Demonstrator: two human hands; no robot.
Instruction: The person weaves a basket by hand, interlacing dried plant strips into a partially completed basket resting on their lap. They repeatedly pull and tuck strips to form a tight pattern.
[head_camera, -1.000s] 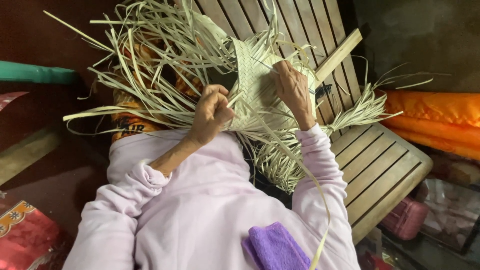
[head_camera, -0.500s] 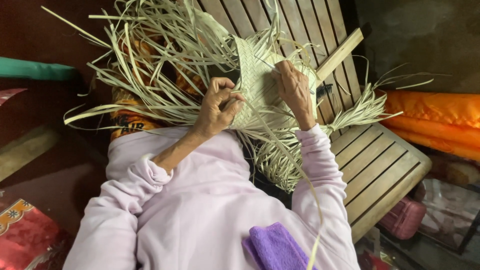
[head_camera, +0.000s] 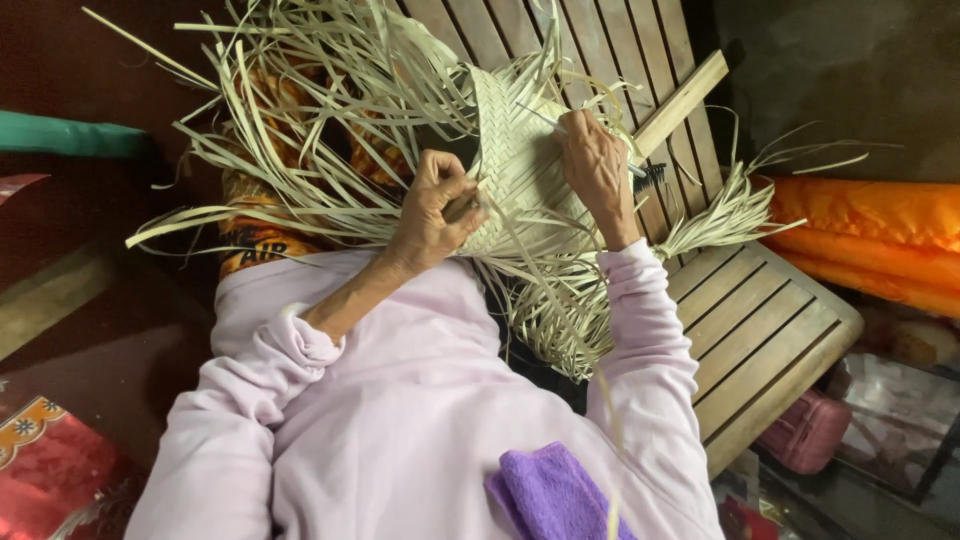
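Pale straw-coloured woven mat (head_camera: 515, 165) with a criss-cross pattern, lilac sleeves (head_camera: 640, 330) below it, orange cloth (head_camera: 870, 235) right of it.
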